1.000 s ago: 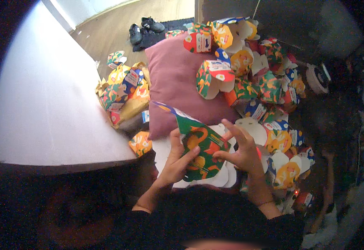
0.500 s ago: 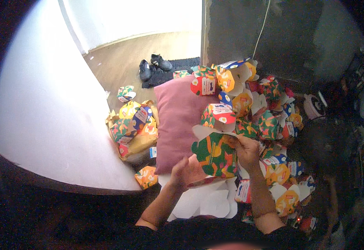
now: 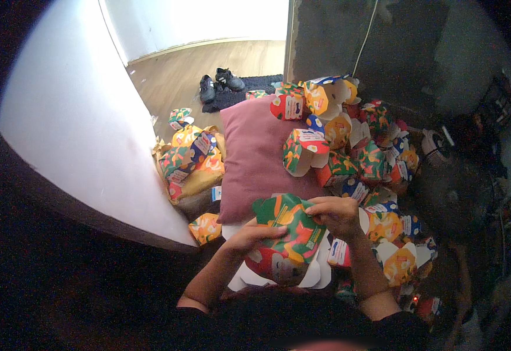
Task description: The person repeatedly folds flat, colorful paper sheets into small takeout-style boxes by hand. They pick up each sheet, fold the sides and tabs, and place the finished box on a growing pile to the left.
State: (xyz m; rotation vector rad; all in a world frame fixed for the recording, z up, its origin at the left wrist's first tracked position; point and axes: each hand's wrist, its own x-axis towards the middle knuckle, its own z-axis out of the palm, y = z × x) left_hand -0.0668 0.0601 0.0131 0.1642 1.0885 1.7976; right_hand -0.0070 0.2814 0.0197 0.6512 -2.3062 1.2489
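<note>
In front of my lap I hold a cardboard food carton (image 3: pixel 293 225), green with yellow, orange and pink shapes and a red lower panel. My left hand (image 3: pixel 258 236) grips its left side, thumb laid across the printed face and fingers hidden behind. At the upper right edge, my right hand (image 3: pixel 337 215) pinches the carton between thumb and fingers. Under it lie white-sided flat carton pieces (image 3: pixel 322 274). Just beyond is a mauve cushion (image 3: pixel 252 158), with a folded green and red carton (image 3: pixel 305 152) at its right side.
A heap of folded cartons (image 3: pixel 384 225) spreads along the right. On the left, more cartons lie in a brown paper bag (image 3: pixel 200 188) beside a white curved panel (image 3: pixel 86 134). Black shoes (image 3: pixel 230 79) stand on a dark mat (image 3: pixel 261 88) by the doorway.
The carton has come nearer my body and turned, its red panel now showing below. My left hand, apart from its face before, now has its thumb on it. The view has shifted slightly.
</note>
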